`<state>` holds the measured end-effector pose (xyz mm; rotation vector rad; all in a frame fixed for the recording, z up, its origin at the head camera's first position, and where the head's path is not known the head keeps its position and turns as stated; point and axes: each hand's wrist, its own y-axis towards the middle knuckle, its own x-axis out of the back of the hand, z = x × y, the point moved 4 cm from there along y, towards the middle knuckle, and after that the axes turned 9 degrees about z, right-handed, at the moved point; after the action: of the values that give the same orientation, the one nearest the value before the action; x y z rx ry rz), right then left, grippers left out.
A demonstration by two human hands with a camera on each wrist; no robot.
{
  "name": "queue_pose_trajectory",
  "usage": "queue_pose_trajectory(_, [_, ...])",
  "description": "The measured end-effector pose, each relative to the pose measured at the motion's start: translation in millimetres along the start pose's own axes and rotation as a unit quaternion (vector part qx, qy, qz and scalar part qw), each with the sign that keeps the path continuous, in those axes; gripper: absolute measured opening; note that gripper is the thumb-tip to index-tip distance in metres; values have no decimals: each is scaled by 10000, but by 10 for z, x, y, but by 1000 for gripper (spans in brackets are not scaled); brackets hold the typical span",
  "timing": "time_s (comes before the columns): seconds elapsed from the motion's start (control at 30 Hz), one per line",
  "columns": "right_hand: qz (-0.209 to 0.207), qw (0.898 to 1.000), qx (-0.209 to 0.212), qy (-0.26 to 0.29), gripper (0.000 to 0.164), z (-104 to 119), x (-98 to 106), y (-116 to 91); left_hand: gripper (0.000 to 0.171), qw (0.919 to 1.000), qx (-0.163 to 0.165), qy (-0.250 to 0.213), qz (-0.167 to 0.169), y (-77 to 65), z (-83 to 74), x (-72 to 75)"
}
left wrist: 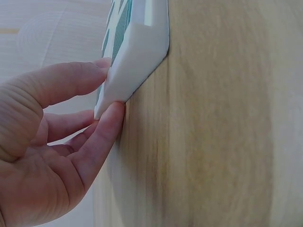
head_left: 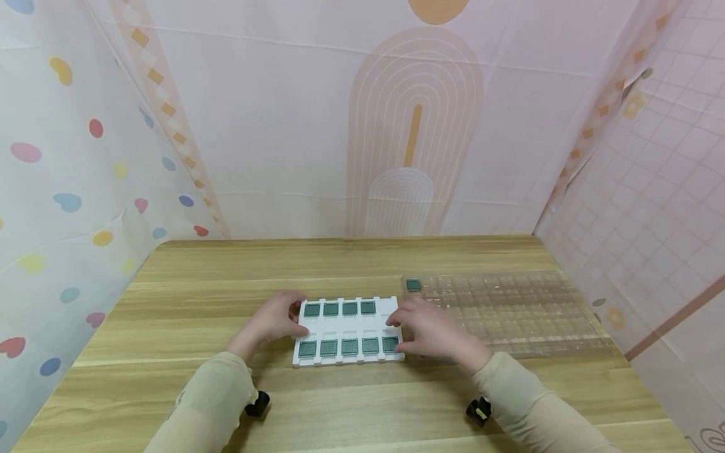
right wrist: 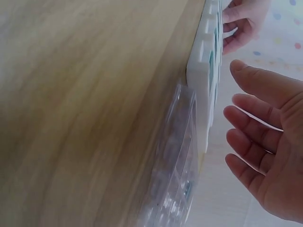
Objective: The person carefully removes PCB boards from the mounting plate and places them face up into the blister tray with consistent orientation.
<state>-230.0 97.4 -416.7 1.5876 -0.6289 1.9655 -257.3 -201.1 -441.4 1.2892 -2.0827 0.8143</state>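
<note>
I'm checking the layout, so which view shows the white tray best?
The head view: it shows the white tray from above, nearly whole. The left wrist view catches only one end; the right wrist view, its side at a steep slant.

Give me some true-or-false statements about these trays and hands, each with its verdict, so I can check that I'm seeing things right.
1. The left hand grips the left end of the white tray. True.
2. The other hand is pinching a chip. False: the right hand holds nothing, its fingers apart in the right wrist view.
3. The white tray's far row has a bare slot at its right end. True.
4. The white tray's near row has only three filled slots. False: five green chips sit there.
5. The clear tray is full. False: just one green chip shows, in its far left corner.
</note>
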Motion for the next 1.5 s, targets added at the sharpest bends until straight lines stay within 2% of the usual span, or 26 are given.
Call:
queue_pose_trajectory(0.23, [-35,9996,106,-270,38,59,-47,45,71,10000,-6,-8,-9,4,5,-6])
queue_pose_trajectory(0.8, [145,9972,-159,-719,32,114,-96,104,71,10000,-60,11,0,-24,-27,-6])
queue_pose_trajectory(1.17, [233,9943,-201,-1022,30,166,-104,117,70,10000,-80,15,-2,16,18,-5])
queue_pose_trajectory(1.5, [175,9951,-224,-944,28,159,-125,121,69,9999,-101,-72,-2,24,25,-8])
